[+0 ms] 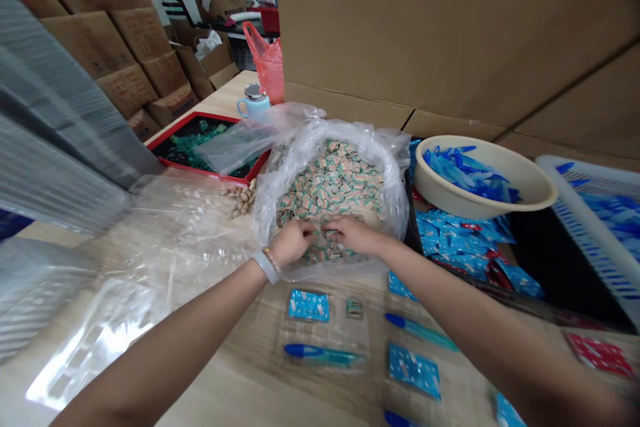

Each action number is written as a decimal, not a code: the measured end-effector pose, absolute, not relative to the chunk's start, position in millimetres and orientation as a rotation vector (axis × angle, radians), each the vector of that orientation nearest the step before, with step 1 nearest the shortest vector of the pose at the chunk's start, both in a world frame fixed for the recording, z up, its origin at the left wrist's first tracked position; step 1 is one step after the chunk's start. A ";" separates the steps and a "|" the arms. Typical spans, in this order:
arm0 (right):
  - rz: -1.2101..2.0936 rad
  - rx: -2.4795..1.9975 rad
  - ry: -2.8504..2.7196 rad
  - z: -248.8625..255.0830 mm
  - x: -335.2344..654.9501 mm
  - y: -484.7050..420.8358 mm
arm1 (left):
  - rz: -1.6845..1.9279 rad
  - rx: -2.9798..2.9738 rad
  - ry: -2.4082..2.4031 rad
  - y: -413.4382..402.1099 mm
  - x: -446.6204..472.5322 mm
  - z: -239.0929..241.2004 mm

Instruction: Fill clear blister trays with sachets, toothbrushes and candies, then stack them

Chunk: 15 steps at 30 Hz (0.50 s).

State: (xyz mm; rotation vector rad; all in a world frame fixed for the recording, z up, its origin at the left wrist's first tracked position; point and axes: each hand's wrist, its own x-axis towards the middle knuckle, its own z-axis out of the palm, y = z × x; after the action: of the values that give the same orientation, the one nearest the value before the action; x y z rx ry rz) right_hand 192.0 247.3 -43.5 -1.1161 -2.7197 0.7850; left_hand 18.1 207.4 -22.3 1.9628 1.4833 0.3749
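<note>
A clear plastic bag [395, 180] holds a heap of small tan-and-green wrapped pieces [345, 170], its rim folded outward. My left hand [294, 240] reaches into the near left of the heap, fingers bent and closed. Beside it, my right hand [353, 233] touches the pieces too, fingers drawn together and pointing left. Anything pinched in either hand is too small and blurred to make out. Below them lies a clear tray [340, 333] with a blue patterned packet [309, 305], one tan-and-green piece [355, 309] and a blue pen-like item [324, 354].
Right of the bag stand a cream basin [530, 197] of blue pen-like items and a white basket [595, 233]. Blue packets [450, 233] lie below the basin. On the left are a red-rimmed tray [245, 180], clear plastic trays [110, 333] and a mug [256, 103]. Cardboard boxes [450, 33] rise behind.
</note>
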 end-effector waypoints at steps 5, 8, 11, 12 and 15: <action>0.701 -1.217 -2.749 -44.4 192.3 243.4 | 0.303 2.137 1.283 200.6 20.8 -30.1; 0.738 -1.305 -2.731 -43.7 190.1 243.7 | 0.260 2.211 1.196 201.3 25.0 -33.6; 0.684 -1.337 -2.697 -42.6 186.3 242.9 | 0.210 2.243 1.176 202.7 27.1 -34.9; 0.652 -1.338 -2.685 -42.3 185.2 241.7 | 0.198 2.250 1.176 202.7 27.2 -35.1; 0.601 -1.337 -2.646 -42.2 184.6 234.3 | 0.197 2.243 1.208 201.2 27.0 -36.0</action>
State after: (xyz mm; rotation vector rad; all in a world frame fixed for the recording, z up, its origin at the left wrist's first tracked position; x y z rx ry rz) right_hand 184.6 234.3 -42.2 -1.3368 -2.6460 0.6013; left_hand 27.0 201.2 -36.0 2.2430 1.2080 0.1970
